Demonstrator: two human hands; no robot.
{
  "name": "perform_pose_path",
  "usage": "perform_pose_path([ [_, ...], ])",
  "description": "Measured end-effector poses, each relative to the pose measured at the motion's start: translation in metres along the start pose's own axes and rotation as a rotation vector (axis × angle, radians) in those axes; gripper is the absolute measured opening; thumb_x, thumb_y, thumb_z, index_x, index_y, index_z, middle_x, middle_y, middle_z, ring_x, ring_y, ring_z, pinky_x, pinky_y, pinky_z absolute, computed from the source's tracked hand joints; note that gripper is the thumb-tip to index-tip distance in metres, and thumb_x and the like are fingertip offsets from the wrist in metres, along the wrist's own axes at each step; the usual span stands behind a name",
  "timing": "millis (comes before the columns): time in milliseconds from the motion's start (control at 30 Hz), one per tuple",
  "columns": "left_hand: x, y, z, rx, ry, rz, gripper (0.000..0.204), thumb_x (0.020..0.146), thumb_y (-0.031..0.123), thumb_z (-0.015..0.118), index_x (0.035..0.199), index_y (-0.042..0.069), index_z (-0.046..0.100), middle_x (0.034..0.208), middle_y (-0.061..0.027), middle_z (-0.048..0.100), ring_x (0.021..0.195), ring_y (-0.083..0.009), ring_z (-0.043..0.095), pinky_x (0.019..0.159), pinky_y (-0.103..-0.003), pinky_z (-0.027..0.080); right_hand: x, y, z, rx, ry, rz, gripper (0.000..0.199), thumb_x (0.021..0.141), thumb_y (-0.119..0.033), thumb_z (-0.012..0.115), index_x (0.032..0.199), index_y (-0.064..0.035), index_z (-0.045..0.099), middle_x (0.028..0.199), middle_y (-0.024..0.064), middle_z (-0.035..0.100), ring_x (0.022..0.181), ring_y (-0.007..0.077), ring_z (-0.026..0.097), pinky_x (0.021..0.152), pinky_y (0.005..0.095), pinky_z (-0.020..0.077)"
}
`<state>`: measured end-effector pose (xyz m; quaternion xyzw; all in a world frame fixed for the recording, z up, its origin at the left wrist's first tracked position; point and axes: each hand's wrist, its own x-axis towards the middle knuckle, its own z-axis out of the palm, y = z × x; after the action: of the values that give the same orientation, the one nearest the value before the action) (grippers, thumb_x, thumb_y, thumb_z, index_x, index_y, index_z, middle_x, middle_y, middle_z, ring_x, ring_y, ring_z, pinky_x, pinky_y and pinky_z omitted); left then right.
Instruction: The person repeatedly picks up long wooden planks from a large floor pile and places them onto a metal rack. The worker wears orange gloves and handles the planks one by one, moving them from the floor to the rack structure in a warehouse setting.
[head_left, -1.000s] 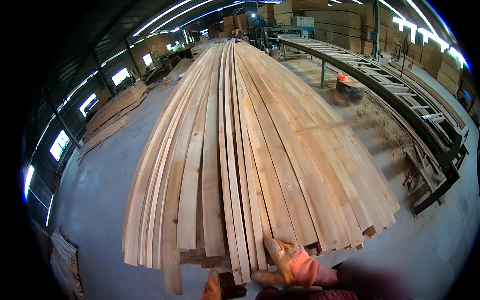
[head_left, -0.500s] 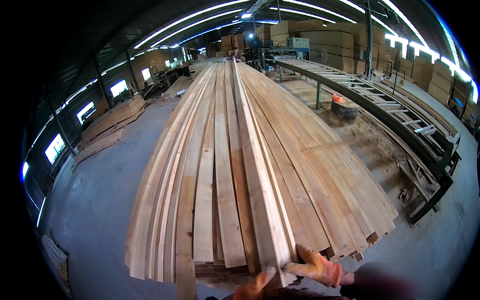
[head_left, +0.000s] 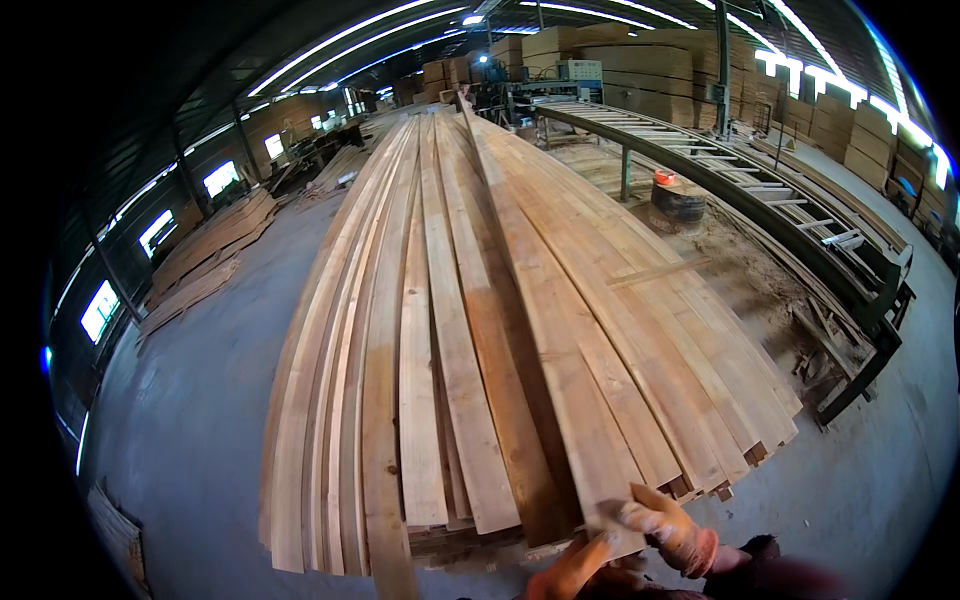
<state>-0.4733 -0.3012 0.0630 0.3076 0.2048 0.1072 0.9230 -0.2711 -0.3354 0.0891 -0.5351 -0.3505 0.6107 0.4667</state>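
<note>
A long pale wooden plank (head_left: 568, 400) runs away from me over a wide stack of similar boards (head_left: 385, 300). Its near end is between my two hands, both in worn orange work gloves. My left hand (head_left: 575, 568) is closed at the left side of that end, partly cut off by the picture's lower edge. On the right corner, my right hand (head_left: 672, 530) is closed with its fingers over the wood. The plank's broad face shows, and a dark shadowed gap runs along its left side. At its far end a small, indistinct person (head_left: 464, 97) stands.
A roller conveyor frame (head_left: 740, 180) stands to the right, with a dark drum (head_left: 677, 203) beside it and wood scraps on the floor. Low piles of boards (head_left: 212, 245) lie at left. Tall timber stacks (head_left: 640, 75) rise behind. One board (head_left: 393, 560) juts toward me.
The plank has turned from standing on edge to showing its broad face, and its near end has shifted right. Both hands have moved right with it. The whole view has shifted slightly.
</note>
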Motion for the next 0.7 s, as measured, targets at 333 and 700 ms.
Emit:
perform_pose_path([
  [333,0.036,0.021,0.093,0.358,0.159,0.550,0.076,0.101,0.071,0.038,0.133,0.004,0.055,0.087,-0.0055,0.067,0.068,-0.0138,0.062,0.058,-0.028,0.049,-0.046,-0.095,-0.058,0.041,-0.157,-0.111,0.082,0.090,-0.066,0.063,0.134,0.0030,0.060,0.108,0.0091,0.069,0.080,0.0134,0.065,0.060,0.0248,0.0509],
  [700,0.366,-0.071,0.318,0.232,0.196,0.448,0.068,0.099,0.070,0.040,0.121,0.009,0.057,0.086,-0.0053,0.061,0.057,-0.0174,0.054,0.052,-0.031,0.044,-0.129,-0.145,-0.428,0.091,0.062,-0.131,0.060,0.091,-0.065,0.059,0.123,-0.0155,0.071,0.092,0.0005,0.073,0.066,0.0111,0.059,0.056,0.0254,0.0427],
])
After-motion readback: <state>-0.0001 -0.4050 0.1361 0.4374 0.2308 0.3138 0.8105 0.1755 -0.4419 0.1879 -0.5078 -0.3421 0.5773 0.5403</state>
